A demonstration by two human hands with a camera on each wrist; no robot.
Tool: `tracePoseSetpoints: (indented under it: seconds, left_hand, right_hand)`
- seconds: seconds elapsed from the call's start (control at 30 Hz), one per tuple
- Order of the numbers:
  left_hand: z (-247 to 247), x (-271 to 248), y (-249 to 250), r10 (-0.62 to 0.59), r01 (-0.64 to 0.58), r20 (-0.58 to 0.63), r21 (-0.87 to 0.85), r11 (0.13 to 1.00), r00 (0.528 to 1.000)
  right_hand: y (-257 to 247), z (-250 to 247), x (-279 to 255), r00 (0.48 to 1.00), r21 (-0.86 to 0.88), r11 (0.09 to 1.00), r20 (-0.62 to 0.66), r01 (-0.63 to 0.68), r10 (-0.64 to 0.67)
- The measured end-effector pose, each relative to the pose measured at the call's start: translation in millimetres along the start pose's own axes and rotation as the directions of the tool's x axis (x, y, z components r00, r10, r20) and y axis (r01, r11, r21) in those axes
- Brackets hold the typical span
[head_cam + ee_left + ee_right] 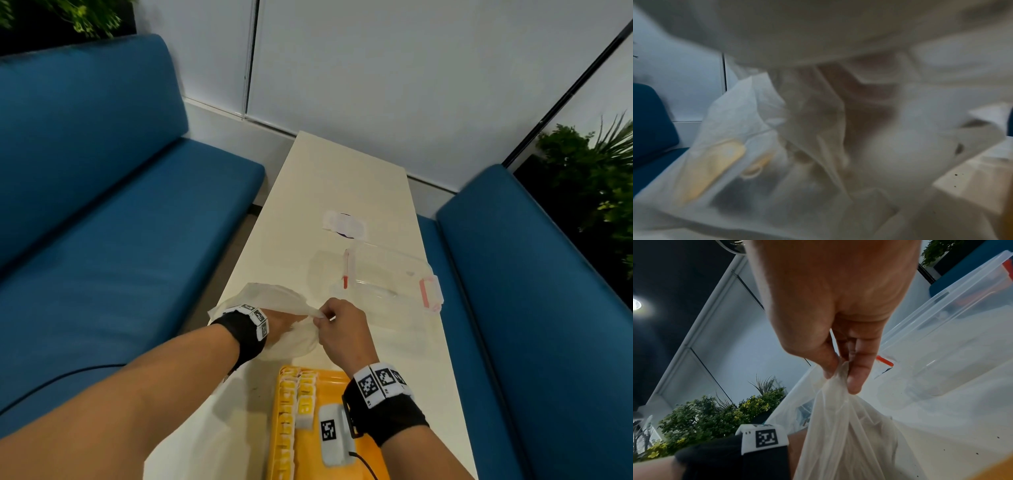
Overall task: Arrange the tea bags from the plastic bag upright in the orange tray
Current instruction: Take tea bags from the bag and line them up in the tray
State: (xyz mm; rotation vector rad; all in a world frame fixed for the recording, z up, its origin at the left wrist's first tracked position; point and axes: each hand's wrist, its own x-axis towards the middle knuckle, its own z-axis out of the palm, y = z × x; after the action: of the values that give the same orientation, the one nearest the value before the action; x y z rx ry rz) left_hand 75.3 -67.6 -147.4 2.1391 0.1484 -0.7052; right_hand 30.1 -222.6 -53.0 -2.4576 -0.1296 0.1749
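Right hand (337,327) pinches the gathered rim of the white plastic bag (294,337) between thumb and fingertips (856,376), lifting it off the desk (346,192); left hand (281,322) is pushed inside the bag, its grip hidden by the film, cannot tell. Through the bag, blurred yellow-tagged tea bags (715,168) show; more stand upright in rows along the left side of the orange tray (315,455), just near of the bag. Clear lidded container (390,277) lies beyond.
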Motion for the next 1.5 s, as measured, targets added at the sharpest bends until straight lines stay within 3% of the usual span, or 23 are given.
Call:
tracePoseSetpoints:
  seconds: [0.07,0.2,0.3,0.37,0.43,0.53,0.63,0.77,0.83,1.0,1.17,1.23,1.33,1.5]
  left_hand:
    - [4,3,-1,-0.005,0.005,0.0,0.031,0.999,1.0]
    - [8,10,-4,-0.064,0.058,-0.068,-0.089,0.994,0.996]
    - [4,-2,4,-0.003,0.0,-0.044,-0.08,0.997,0.999]
    - [5,-6,3,-0.016,0.017,-0.05,0.01,1.0,0.999]
    - [6,-3,-5,-0.027,0.045,-0.14,0.124,0.991,0.99]
    - [3,3,-10,-0.06,0.074,-0.109,0.125,0.989,0.992]
    - [-2,-11,0,-0.016,0.04,-0.17,0.139,0.99,0.985]
    - [-5,-11,-2,-0.02,0.035,-0.115,0.133,0.99,0.993]
    - [-6,-12,-2,-0.02,0.024,-0.026,0.154,0.988,0.999]
    - [-8,-12,-2,0.059,-0.028,-0.135,0.223,0.975,0.989]
    - [-16,-22,-5,0.119,-0.122,0.036,0.463,0.878,0.992]
    - [-17,-24,-7,0.094,-0.108,0.053,0.46,0.881,0.994]
    - [-18,-35,4,0.124,-0.086,-0.055,0.458,0.885,0.991]
    - [-32,-58,13,0.239,-0.181,-0.052,0.503,0.845,0.97]
  right_hand:
    - [-1,1,0,1.0,0.003,1.0,0.004,-0.003,0.003]
    - [-3,2,2,1.0,0.001,1.0,0.005,0.008,-0.008]
    - [-3,3,2,1.0,0.006,1.0,0.007,0.005,-0.005]
    - [-4,4,3,1.0,0.014,1.0,0.007,0.002,-0.002]
    - [-4,4,3,1.0,0.017,1.0,0.006,0.002,-0.002]
    - [-5,6,3,1.0,0.031,1.0,0.012,0.001,-0.002]
    - [-6,7,2,1.0,0.038,0.999,0.015,0.008,-0.008]
    - [-5,7,2,1.0,0.065,0.998,0.007,-0.008,0.008]
    - [-4,7,3,1.0,0.072,0.997,0.004,-0.016,0.016]
    - [-3,7,4,1.0,0.085,0.996,0.002,-0.016,0.016]
    - [-4,8,6,1.0,0.101,0.995,0.004,-0.02,0.019]
    - [-4,8,5,1.0,0.11,0.994,0.003,-0.026,0.025]
    - [-5,7,6,0.999,0.122,0.992,0.0,-0.038,0.038]
    - [-4,3,12,0.997,0.149,0.986,-0.021,-0.074,0.077]
